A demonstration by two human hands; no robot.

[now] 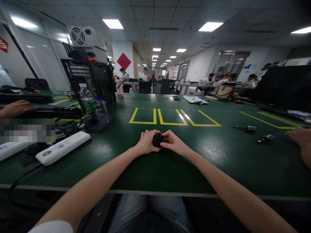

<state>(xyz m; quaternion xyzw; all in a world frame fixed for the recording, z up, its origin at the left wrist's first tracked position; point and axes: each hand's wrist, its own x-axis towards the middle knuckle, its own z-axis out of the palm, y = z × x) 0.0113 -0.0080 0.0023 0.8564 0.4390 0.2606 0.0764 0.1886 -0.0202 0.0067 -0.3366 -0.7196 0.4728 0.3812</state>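
A small black rounded object is held between both hands, low over the green table. Its exact kind does not show. My left hand wraps round its left side, fingers closed. From the right, my right hand pinches it with thumb and fingertips. The underside of the object is hidden by the hands. Just beyond the hands, yellow tape outlines mark the table top.
At left stand a white power strip, a water bottle and an opened computer case. Metal tool-like parts lie right. Co-workers' hands show at both edges. A clipboard lies farther back.
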